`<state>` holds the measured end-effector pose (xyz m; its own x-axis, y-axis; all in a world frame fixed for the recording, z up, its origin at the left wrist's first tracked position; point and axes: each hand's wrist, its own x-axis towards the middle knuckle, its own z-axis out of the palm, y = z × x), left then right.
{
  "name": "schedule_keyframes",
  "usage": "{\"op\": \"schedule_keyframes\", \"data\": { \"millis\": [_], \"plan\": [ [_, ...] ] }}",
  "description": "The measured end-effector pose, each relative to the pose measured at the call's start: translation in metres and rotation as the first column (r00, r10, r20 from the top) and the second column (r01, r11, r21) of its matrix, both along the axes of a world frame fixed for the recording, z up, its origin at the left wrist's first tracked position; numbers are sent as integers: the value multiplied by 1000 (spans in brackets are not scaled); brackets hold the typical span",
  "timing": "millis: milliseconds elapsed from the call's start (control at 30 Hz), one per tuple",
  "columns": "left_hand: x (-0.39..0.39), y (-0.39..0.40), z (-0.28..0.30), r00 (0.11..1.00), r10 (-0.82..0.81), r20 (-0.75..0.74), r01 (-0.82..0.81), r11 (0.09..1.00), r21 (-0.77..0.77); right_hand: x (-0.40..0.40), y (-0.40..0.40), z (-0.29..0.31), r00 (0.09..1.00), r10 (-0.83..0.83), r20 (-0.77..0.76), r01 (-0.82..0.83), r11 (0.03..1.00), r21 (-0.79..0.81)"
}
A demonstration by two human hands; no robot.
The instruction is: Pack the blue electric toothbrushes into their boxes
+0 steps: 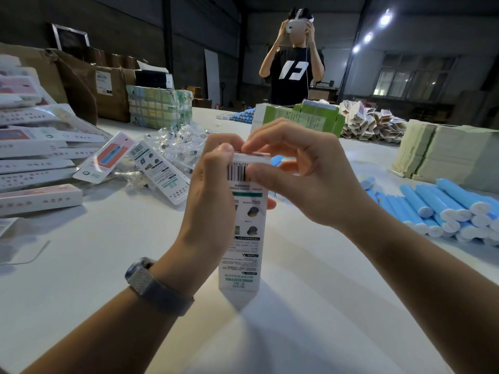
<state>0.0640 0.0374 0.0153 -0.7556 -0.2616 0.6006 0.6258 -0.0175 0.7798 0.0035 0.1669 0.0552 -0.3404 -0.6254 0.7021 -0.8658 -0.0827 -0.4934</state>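
Observation:
A tall white toothbrush box with a barcode and printed text stands upright on the white table in the middle of the view. My left hand grips its upper part from the left, thumb at the top edge. My right hand pinches the flap at the top of the box from the right. What is inside the box is hidden. A pile of blue electric toothbrush handles with white end caps lies on the table to the right.
Packed boxes are stacked at the left, with two loose ones and clear plastic bags behind. Green cartons and flat stacks lie at the back right. A person stands across the table.

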Motion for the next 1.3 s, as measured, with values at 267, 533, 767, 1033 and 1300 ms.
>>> {"op": "schedule_keyframes", "data": {
  "millis": [267, 533, 767, 1033, 1300],
  "plan": [
    [0, -5, 2, 994, -92, 66, 91, 996, 24, -1, 1, 1, 998, 4, -55, -3, 1000, 25],
    [-2, -8, 3, 991, -89, 98, 88, 996, 7, -3, -3, -3, 994, 3, -105, -2, 1000, 10],
    [-7, -5, -5, 996, -85, 30, 85, 996, 22, -5, -10, -15, 997, -77, -2, 76, 992, -97],
    [-10, -8, -16, 989, -147, 25, 148, 989, -29, -5, -14, -21, 927, -375, 26, 375, 920, -114],
    [-12, -12, -20, 981, -185, 49, 185, 983, 18, -2, -3, -37, 927, -313, 205, 280, 944, 176]
  ]
}}
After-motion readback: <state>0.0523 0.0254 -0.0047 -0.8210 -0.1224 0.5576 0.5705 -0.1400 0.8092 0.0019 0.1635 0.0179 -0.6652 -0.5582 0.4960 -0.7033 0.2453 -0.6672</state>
